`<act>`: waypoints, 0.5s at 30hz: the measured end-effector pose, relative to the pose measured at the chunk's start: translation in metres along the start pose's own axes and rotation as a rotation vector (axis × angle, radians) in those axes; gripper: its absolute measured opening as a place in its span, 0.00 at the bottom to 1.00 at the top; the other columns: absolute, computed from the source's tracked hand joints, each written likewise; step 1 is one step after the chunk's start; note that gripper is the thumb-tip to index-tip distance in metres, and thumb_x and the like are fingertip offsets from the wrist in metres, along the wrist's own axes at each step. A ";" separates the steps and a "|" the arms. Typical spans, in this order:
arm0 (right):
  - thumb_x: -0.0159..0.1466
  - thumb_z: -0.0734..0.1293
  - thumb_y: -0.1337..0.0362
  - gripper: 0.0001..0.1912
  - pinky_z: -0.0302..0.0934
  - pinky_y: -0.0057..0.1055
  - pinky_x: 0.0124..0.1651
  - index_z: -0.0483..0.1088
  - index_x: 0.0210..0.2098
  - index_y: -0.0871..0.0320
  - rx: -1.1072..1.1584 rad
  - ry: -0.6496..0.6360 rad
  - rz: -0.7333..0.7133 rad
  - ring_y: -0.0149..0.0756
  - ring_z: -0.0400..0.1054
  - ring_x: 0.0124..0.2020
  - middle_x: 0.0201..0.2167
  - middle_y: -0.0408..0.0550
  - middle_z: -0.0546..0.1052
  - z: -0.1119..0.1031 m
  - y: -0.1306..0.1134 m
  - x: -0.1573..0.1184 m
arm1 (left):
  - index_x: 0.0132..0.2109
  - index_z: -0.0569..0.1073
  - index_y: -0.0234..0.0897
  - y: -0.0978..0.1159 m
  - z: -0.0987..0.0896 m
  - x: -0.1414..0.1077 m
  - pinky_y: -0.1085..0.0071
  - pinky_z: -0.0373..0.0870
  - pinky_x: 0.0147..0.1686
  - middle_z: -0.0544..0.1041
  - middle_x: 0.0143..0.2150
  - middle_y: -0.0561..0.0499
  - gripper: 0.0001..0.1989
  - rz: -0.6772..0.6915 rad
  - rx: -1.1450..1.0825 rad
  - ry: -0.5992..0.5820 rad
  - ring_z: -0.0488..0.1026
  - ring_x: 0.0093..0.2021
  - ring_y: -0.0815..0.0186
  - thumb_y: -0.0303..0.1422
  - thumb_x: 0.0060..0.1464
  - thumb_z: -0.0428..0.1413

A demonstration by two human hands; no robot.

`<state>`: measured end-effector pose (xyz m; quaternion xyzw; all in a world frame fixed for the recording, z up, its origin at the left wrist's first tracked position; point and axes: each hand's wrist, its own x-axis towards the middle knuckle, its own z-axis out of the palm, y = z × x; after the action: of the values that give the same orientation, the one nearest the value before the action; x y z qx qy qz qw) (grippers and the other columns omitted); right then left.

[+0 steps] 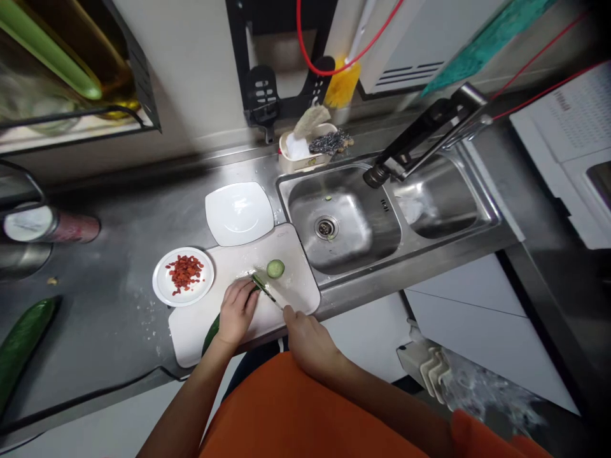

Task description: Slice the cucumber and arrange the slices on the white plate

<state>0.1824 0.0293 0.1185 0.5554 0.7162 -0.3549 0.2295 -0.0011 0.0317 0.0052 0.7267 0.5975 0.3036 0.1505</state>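
While the right hand [308, 337] grips the knife [270, 292], the left hand [238, 308] clamps the cucumber [211, 332] on the cutting board [291, 254]; a round slice [275, 269] lies on the board, the white dish [239, 214] just beyond it.

The left hand [236, 308] hides the middle of the held cucumber [212, 332]; the right hand [309, 340] covers the handle of the knife [268, 292]. At the near left, the picture's edge cuts off a whole cucumber [25, 340]. The bottles [71, 44] at the far left are cropped and blurred. Lettering on the white appliance [573, 146] at right is too small to read.
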 end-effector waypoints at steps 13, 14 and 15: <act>0.64 0.52 0.77 0.16 0.65 0.31 0.39 0.62 0.47 0.60 0.014 -0.038 0.016 0.43 0.73 0.41 0.36 0.56 0.75 -0.006 -0.004 -0.002 | 0.46 0.73 0.37 -0.001 0.001 -0.002 0.60 0.69 0.50 0.77 0.44 0.45 0.10 -0.004 -0.008 0.007 0.73 0.47 0.61 0.33 0.59 0.52; 0.64 0.52 0.76 0.16 0.64 0.30 0.39 0.62 0.47 0.60 0.014 -0.038 0.013 0.43 0.73 0.41 0.36 0.56 0.75 -0.007 -0.004 -0.002 | 0.46 0.73 0.37 -0.002 0.001 -0.002 0.60 0.69 0.51 0.77 0.44 0.45 0.10 -0.004 -0.007 0.007 0.73 0.47 0.61 0.33 0.59 0.52; 0.64 0.52 0.76 0.16 0.64 0.30 0.39 0.62 0.47 0.60 0.013 -0.041 0.009 0.42 0.73 0.41 0.36 0.56 0.75 -0.007 -0.004 -0.002 | 0.46 0.73 0.38 -0.002 0.001 -0.002 0.60 0.69 0.51 0.77 0.44 0.45 0.10 -0.004 -0.006 0.005 0.73 0.47 0.60 0.33 0.59 0.52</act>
<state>0.1797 0.0333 0.1254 0.5527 0.7065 -0.3697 0.2424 -0.0020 0.0307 0.0026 0.7243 0.5984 0.3071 0.1518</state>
